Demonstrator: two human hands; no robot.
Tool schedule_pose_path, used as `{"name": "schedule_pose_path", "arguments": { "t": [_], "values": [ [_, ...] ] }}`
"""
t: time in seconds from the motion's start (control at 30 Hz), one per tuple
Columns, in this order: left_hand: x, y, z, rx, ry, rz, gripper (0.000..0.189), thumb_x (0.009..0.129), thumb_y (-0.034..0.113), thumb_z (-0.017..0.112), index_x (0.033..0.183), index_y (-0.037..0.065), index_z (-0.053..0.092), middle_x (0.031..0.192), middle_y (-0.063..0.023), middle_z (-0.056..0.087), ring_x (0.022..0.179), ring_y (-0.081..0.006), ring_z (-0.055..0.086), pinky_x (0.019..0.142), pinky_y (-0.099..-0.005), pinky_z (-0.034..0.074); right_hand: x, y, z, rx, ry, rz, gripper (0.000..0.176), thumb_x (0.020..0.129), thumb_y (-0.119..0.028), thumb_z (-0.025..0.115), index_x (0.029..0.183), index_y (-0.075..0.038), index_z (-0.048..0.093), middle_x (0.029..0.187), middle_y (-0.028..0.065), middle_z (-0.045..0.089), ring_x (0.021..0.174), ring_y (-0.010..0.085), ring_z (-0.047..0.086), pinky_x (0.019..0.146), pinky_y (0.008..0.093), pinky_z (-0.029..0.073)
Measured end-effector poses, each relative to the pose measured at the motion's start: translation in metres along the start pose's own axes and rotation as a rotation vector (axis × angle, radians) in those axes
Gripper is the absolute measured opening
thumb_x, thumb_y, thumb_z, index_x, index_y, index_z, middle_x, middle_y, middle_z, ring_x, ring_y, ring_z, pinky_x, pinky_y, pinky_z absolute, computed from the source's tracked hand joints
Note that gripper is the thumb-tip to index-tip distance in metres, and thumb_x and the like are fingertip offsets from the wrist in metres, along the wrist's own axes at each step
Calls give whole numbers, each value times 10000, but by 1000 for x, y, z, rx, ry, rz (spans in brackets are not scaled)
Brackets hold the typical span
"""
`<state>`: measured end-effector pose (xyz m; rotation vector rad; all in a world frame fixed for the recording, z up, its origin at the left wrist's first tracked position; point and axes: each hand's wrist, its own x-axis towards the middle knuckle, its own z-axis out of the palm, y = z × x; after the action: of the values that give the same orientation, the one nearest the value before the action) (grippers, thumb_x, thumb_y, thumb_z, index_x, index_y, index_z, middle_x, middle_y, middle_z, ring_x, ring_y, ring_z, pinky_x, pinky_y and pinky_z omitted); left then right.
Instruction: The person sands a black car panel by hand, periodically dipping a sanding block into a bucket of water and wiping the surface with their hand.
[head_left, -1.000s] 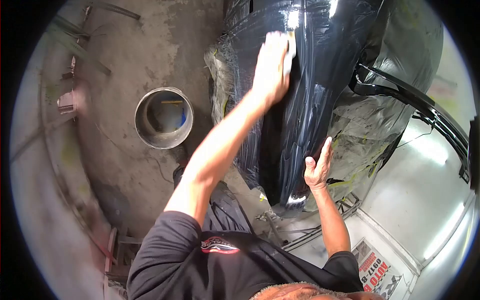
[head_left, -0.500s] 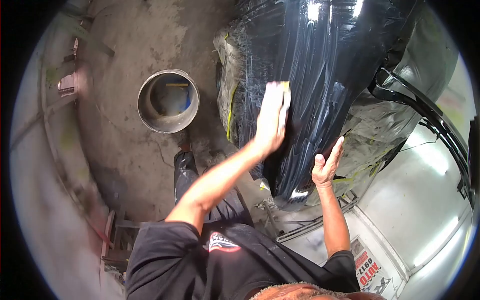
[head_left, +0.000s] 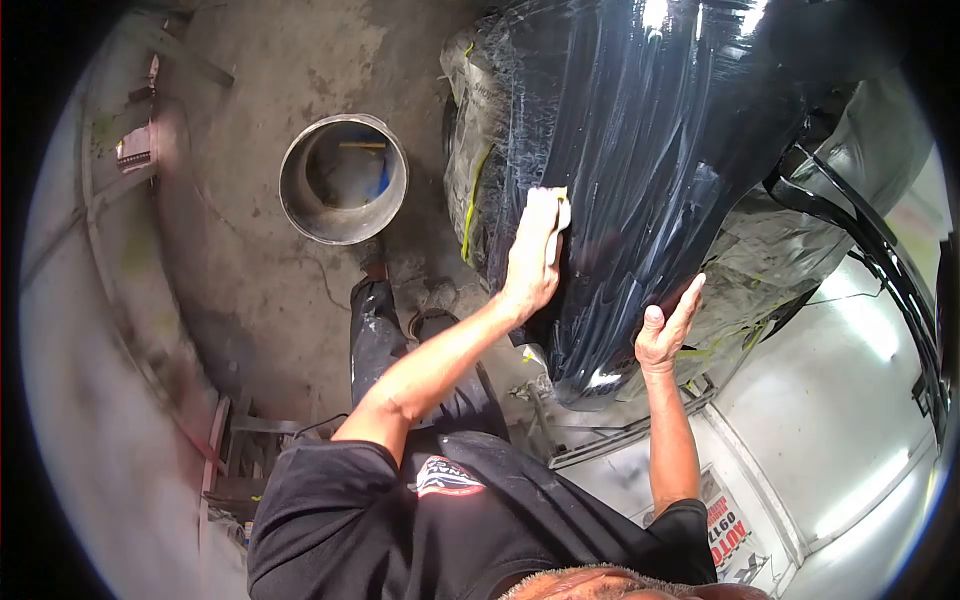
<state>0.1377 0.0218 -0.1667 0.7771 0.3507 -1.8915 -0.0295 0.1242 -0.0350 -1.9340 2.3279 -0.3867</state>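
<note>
My left hand [head_left: 533, 262] lies along the left side of a glossy black car body panel [head_left: 625, 180], wet and streaked with whitish smears. Its fingers press on a pale pad with a yellow edge [head_left: 562, 214], mostly hidden under the hand; whether it is a sponge or a sanding block I cannot make out. At the panel's right edge, near its narrow lower end, rests my right hand [head_left: 662, 335]. Its fingers are stretched out and the thumb stands apart, with nothing held.
Left of the panel, a round grey bucket [head_left: 344, 180] with liquid, a blue item and a yellowish strip inside stands on the concrete floor [head_left: 260, 300]. Masking plastic [head_left: 470, 160] borders the panel. A black curved part [head_left: 860, 225] projects at right; a printed sign [head_left: 728, 530] is below.
My left hand has slid down the panel towards me and slightly left, with the pad under it. My right hand stays at the panel's edge. The whole view has shifted a little.
</note>
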Motion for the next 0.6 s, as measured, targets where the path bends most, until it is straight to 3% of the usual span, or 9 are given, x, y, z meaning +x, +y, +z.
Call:
{"name": "schedule_pose_path", "arguments": {
  "t": [0.1, 0.17, 0.2, 0.23, 0.3, 0.4, 0.43, 0.57, 0.6],
  "values": [
    [77, 6, 2, 160, -135, 298, 408, 1070, 152, 528, 1453, 12, 504, 1480, -147, 543, 1398, -217, 478, 1184, -349, 323, -4, 3, 1, 1, -11, 11, 896, 1017, -565, 508, 1555, 104, 253, 1560, 308, 365, 1400, 476, 405, 1169, 512, 313],
    [124, 45, 27, 971, -91, 653, 359, 1062, 155, 526, 1410, 68, 547, 1377, -181, 607, 1294, -255, 573, 1091, -351, 415, -1, 1, 1, 4, -10, 14, 899, 1017, -564, 510, 1556, 107, 247, 1562, 310, 360, 1403, 474, 400, 1171, 511, 311],
    [138, 58, 36, 1115, -70, 677, 338, 1059, 156, 525, 1388, 96, 569, 1326, -198, 638, 1242, -274, 620, 1044, -352, 461, -1, 1, 1, -2, -10, 4, 895, 1020, -556, 510, 1557, 108, 241, 1567, 311, 351, 1409, 475, 391, 1174, 512, 306],
    [141, 62, 40, 1174, -71, 703, 321, 1055, 158, 524, 1367, 124, 590, 1275, -215, 670, 1190, -293, 667, 997, -353, 508, -2, 1, 0, 2, -10, 6, 892, 1021, -552, 509, 1557, 109, 241, 1567, 312, 351, 1410, 476, 390, 1175, 513, 304],
    [122, 57, 31, 1113, -177, 806, 323, 1062, 156, 514, 1369, 90, 588, 1300, -221, 662, 1257, -285, 631, 1065, -365, 473, 0, 0, 1, 12, -4, 3, 885, 1024, -545, 507, 1556, 110, 240, 1567, 313, 349, 1412, 479, 387, 1177, 514, 299],
    [53, 28, 8, 176, -83, 251, 325, 1016, 113, 637, 1333, 47, 609, 1249, -10, 673, 1161, -108, 636, 1026, -276, 483, 1, 1, 1, -5, -16, -4, 858, 1044, -522, 473, 1562, 114, 220, 1594, 309, 313, 1464, 453, 333, 1209, 490, 259],
    [41, 30, -1, -11, -46, 4, 332, 1016, 112, 635, 1338, 39, 604, 1268, -23, 669, 1173, -110, 631, 1044, -283, 484, -2, 2, 1, -8, -20, -4, 850, 1051, -515, 458, 1564, 117, 211, 1607, 306, 296, 1488, 442, 307, 1223, 478, 241],
    [104, 39, 13, -149, -45, 82, 297, 1026, 117, 623, 1318, 65, 624, 1262, -5, 680, 1170, -118, 643, 1064, -269, 477, -3, 5, 3, -34, -1, -24, 858, 1048, -520, 465, 1560, 122, 216, 1593, 309, 313, 1464, 446, 337, 1209, 485, 261],
    [131, 52, 20, 525, -182, 390, 266, 1037, 123, 598, 1286, 41, 641, 1195, -46, 712, 1109, -156, 677, 1013, -283, 509, -2, 3, 3, -32, 2, -18, 865, 1043, -521, 479, 1556, 127, 221, 1576, 315, 334, 1440, 456, 364, 1195, 493, 279]
  ]
}}
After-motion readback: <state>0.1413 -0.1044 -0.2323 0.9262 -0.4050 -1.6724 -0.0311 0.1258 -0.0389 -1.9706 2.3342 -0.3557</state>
